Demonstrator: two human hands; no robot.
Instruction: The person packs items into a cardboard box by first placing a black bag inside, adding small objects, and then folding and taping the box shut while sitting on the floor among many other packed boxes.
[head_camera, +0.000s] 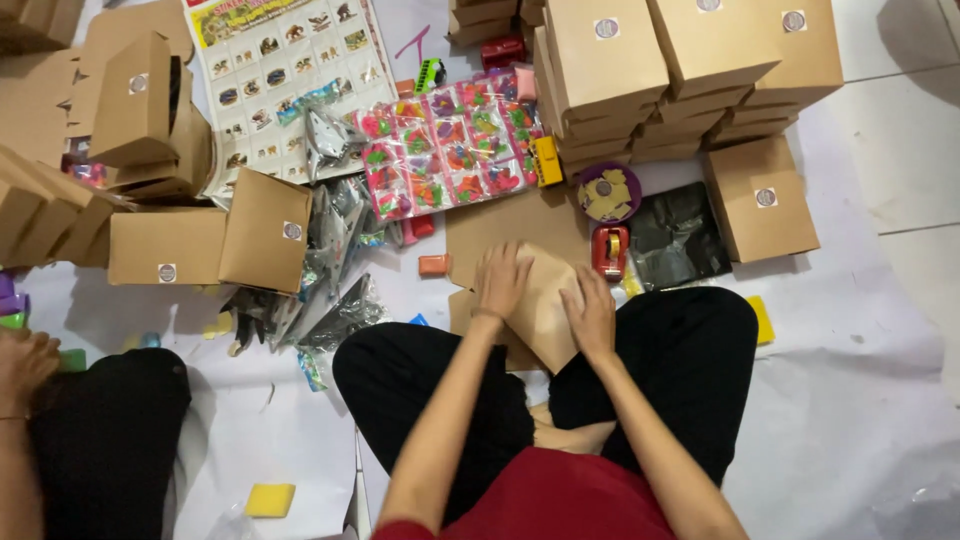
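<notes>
I sit cross-legged on the floor in black trousers. A flat brown cardboard box blank lies on my lap and on more flat cardboard beneath it. My left hand presses on its left part with fingers spread. Flat on the right side of the same blank rests my right hand. Neither hand grips anything.
Stacks of closed brown boxes stand at the back right, others at the left. A red tape dispenser, a purple round lid, a black plastic bag, packets of colourful toys and a picture poster lie ahead. Another person's hand is at the left.
</notes>
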